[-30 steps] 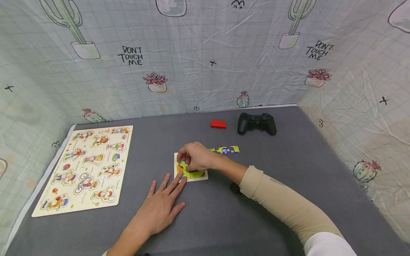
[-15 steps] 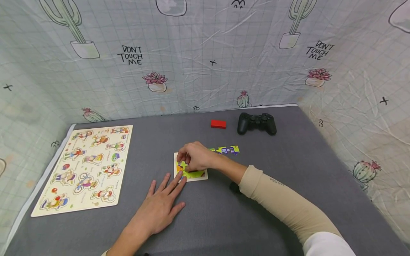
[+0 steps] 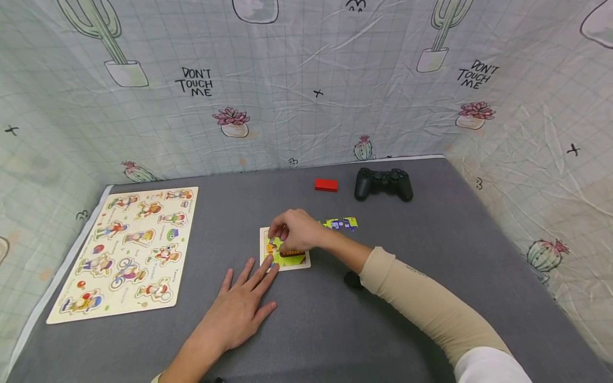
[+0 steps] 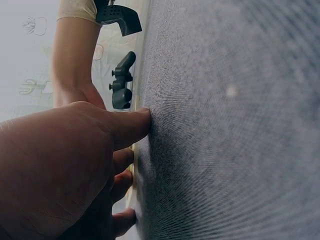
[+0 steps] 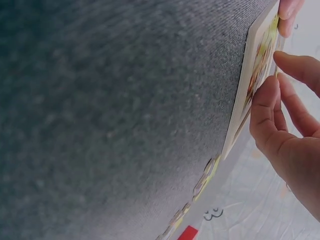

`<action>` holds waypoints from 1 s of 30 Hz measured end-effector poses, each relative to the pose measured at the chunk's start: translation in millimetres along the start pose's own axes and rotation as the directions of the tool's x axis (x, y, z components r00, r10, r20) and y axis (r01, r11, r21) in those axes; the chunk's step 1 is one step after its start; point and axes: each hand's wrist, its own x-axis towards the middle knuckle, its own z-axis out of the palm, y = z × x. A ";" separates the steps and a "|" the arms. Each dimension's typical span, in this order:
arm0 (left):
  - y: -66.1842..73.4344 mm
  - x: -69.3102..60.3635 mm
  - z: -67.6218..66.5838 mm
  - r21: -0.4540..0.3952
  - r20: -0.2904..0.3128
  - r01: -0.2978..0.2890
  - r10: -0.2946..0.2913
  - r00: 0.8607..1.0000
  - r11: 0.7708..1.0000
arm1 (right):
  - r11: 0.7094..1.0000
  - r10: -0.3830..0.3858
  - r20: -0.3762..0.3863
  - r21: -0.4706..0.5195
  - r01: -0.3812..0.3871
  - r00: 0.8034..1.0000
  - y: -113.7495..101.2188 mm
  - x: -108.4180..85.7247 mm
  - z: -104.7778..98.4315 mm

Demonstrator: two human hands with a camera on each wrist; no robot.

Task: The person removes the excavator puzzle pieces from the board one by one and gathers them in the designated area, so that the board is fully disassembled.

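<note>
A small puzzle tray (image 3: 262, 239) with a pale rim lies flat at mid-table, holding yellow-green, orange and brown picture parts. Two fingertips of my left hand (image 3: 237, 314) rest on its near-left edge, fingers spread and straight; the left wrist view shows this hand (image 4: 55, 160) low over the cloth. Above the tray, my right hand (image 3: 300, 231) has curled fingers. In the right wrist view, thumb and finger of this hand (image 5: 292, 130) pinch a thin piece, mostly hidden, over the tray (image 5: 240, 90). Loose puzzle pieces (image 3: 351, 222) lie to the right, beyond the right wrist.
A large picture board (image 3: 179, 266) covers the table's left side. Toward the back are a red block (image 3: 326, 185) and a black game controller (image 3: 383, 184). A dark object (image 3: 353, 280) shows beneath the right forearm. Printed cloth hangs behind and at both sides.
My right hand has shifted slightly up and right, and a brown picture part now shows below its fingers. The left hand has stayed in place.
</note>
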 end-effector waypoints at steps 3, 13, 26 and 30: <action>0.0 0.3 0.2 0.004 0.001 0.001 -0.001 1.000 1.000 | 1.000 0.020 -0.008 0.016 -0.020 1.000 3.0 -1.8 -1.7; 1.1 1.5 1.1 0.013 0.009 0.019 -0.019 1.000 1.000 | 0.999 0.046 -0.026 0.025 -0.045 0.999 8.9 -9.2 -7.0; 1.2 0.4 -0.2 0.011 -0.019 -0.007 0.007 1.000 1.000 | 0.994 0.076 -0.044 0.077 -0.073 0.996 16.7 -20.4 -11.7; 1.6 0.0 -0.5 0.014 -0.012 -0.003 0.004 1.000 1.000 | 0.991 0.089 -0.045 0.101 -0.084 0.995 19.5 -25.3 -13.4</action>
